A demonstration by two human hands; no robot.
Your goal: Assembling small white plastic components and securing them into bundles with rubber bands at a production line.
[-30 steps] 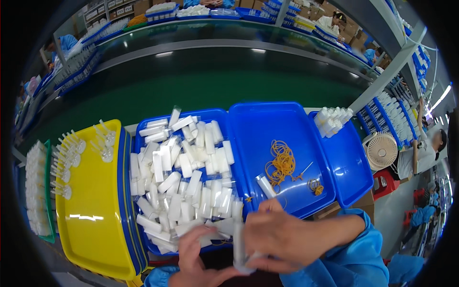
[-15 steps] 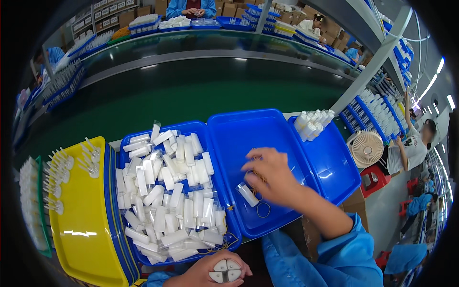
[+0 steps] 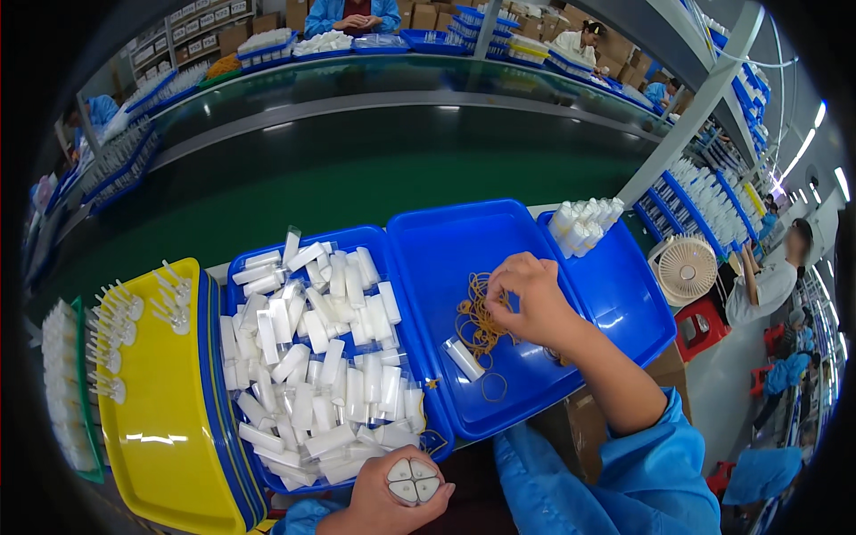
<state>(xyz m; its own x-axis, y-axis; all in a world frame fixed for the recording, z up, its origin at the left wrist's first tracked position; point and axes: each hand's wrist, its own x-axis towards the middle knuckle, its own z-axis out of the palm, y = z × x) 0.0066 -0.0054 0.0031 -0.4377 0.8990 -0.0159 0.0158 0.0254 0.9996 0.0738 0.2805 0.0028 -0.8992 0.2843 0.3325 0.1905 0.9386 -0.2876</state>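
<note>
My left hand (image 3: 397, 495) is wrapped round a bundle of several white, wedge-ended pieces (image 3: 414, 481), their ends facing up, at the front edge. Over the middle blue tray (image 3: 437, 236) is my right hand (image 3: 539, 303), its fingers curled in toward the thumb; what they pinch, if anything, I cannot make out. Just beside it lies a tangle of tan rubber bands (image 3: 481, 321). One white piece in a clear sleeve (image 3: 464, 359) rests near the bands, with a loose loop below. The left blue tray (image 3: 234, 299) is heaped with white pieces in clear sleeves (image 3: 330, 357).
Upright white bundles (image 3: 584, 227) stand in the right blue tray (image 3: 624, 303). At left, a yellow tray (image 3: 160, 392) on stacked trays bears white stemmed parts (image 3: 171, 299). A small fan (image 3: 687, 272) stands at right. Beyond runs a green conveyor (image 3: 357, 169), with co-workers farther off.
My right hand has drawn up and right from the rubber bands, uncovering the tangle, and its fingers have curled in. My left hand has risen slightly with its bundle, whose ends sit closer together.
</note>
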